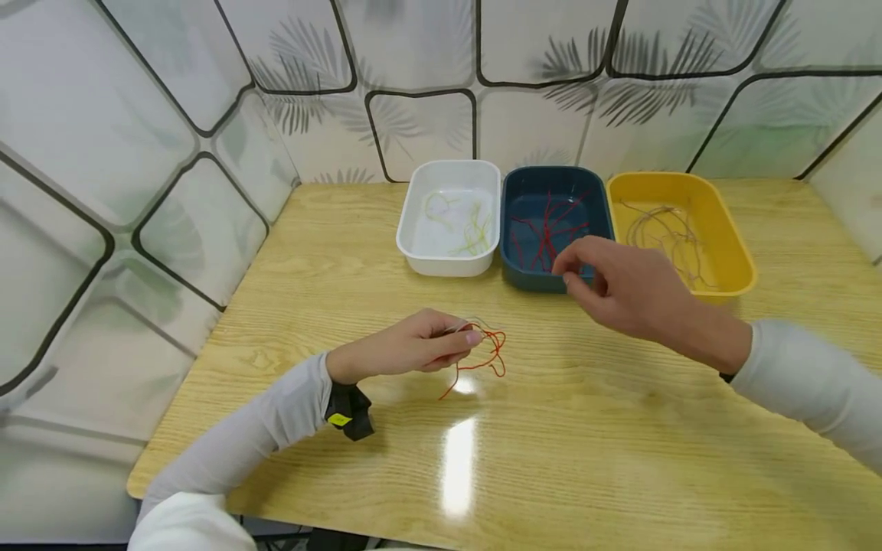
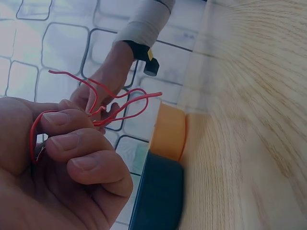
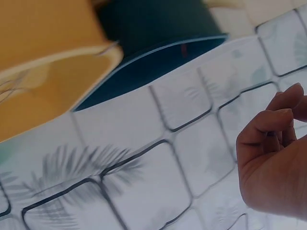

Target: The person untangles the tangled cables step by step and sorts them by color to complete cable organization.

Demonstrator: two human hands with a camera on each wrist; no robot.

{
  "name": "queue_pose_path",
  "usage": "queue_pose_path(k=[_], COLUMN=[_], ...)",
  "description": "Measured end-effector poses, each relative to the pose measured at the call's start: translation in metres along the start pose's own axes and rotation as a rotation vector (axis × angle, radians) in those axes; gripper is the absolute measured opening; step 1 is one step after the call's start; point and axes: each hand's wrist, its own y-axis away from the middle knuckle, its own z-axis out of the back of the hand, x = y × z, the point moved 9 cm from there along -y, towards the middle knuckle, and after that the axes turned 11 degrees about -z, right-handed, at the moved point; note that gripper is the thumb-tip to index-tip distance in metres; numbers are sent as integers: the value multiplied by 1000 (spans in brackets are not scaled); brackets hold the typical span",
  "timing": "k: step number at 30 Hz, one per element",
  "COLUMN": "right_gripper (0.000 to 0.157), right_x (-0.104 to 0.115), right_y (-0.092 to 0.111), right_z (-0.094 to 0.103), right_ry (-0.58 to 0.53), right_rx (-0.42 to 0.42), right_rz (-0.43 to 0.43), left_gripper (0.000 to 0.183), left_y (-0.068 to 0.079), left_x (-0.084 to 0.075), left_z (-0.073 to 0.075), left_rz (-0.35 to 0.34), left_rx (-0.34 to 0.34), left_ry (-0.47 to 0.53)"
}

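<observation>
My left hand (image 1: 420, 342) pinches a loose bundle of thin wires over the table. Red wires (image 1: 498, 353) loop out past its thumb, with a pale grey strand (image 1: 480, 321) among them. Close up in the left wrist view, the red wires (image 2: 139, 96) stick out beyond the curled fingers (image 2: 84, 163). My right hand (image 1: 630, 287) hovers at the front edge of the dark blue bin (image 1: 534, 282), its fingers loosely bent. Nothing shows between those fingers in the right wrist view, where the right hand (image 3: 273, 153) sits at the edge. Several red wires (image 1: 547, 229) lie inside the blue bin.
Left of the blue bin stands a white bin (image 1: 451, 265) with yellow-green wires (image 1: 475, 233). To its right, a yellow bin (image 1: 740, 268) contains greyish wires (image 1: 664, 222). All three line up on the wooden table (image 1: 551, 451) before a patterned wall (image 1: 427, 122).
</observation>
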Motion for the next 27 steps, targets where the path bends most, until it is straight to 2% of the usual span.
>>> queue_pose_path(k=[5,10,14,20,27], right_gripper=[14,17,18,6,5], right_x=[30,53,64,63,62], right_y=[8,19,26,23,22], right_z=[-9,-26,-39,-42,-35], right_ry=[-92,-196,-212,-270,-286], right_rx=[62,199,279,268,253], right_rz=[51,61,71,42,41], left_gripper=[44,42,43,43,43], left_y=[-4,-7,-7,-7,-5], left_x=[-6,-9,-10,-10,-10], left_z=[-4,-9,-11,-12,-11], left_rz=[-13,-12,-18,-25,-27], left_rx=[3,17,23,26,21], left_ry=[-2,-6,-1,-2,8])
